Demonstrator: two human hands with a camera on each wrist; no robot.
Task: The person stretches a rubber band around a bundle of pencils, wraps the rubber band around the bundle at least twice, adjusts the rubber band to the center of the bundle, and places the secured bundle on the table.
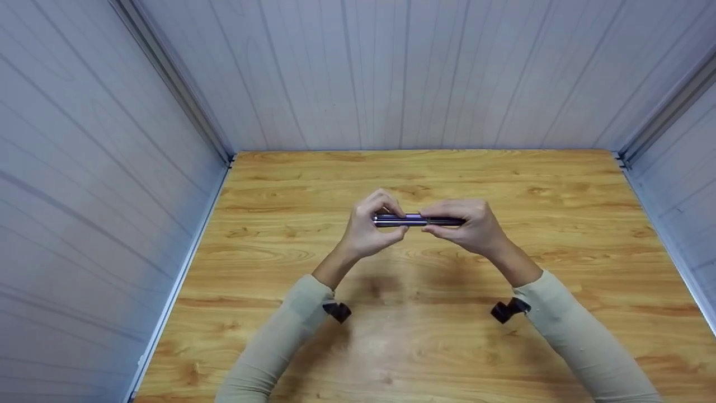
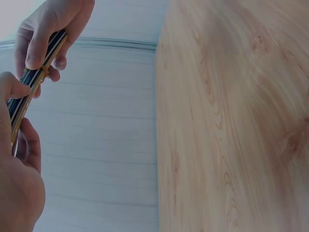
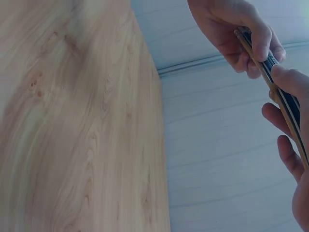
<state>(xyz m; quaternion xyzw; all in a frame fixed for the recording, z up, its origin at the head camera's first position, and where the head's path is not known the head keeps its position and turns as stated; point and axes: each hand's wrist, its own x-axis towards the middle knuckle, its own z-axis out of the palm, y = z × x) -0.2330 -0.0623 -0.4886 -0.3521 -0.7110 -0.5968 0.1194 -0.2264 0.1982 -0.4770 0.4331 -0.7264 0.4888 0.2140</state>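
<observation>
A bundle of slim pencil-like sticks, mostly dark with a purple sheen, is held level above the table between both hands. My left hand pinches its left part between thumb and fingers. Its right part is gripped by my right hand, and the fingertips of the two hands are close together near the middle. In the wrist views, a yellow-brown stick runs along one side of the bundle. A thin yellowish band goes around the bundle near its middle. The hands partly cover both ends; the exact kind of stick is unclear.
Beneath the hands lies a wood-grain table. Pale panel walls stand along its back, left and right. A small black camera sits at the left wrist, another black camera at the right.
</observation>
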